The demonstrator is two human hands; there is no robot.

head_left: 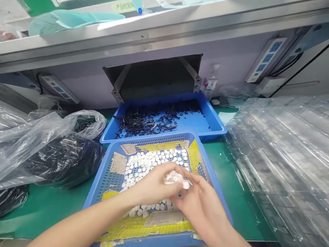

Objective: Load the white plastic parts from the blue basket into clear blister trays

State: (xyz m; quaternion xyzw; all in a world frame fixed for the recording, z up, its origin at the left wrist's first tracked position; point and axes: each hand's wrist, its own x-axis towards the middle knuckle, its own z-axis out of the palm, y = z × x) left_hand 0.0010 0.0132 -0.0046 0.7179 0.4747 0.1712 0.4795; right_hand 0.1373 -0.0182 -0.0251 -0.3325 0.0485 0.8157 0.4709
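Note:
My left hand is curled around a handful of small white plastic pieces above the basket. With its fingers bent inward, my right hand meets the left one and pinches a single white piece at the fingertips. Below both hands, a blue perforated basket holds many more rounded-square white pieces spread over its floor. Yellow tape and worn paper labels line the basket's inside. My hands and forearms hide part of the basket's middle.
Behind the basket, a blue tray contains thin black scraps. Clear bags of black parts lie left; stacked clear plastic trays stand right. A water bottle is at the back, under a metal shelf edge.

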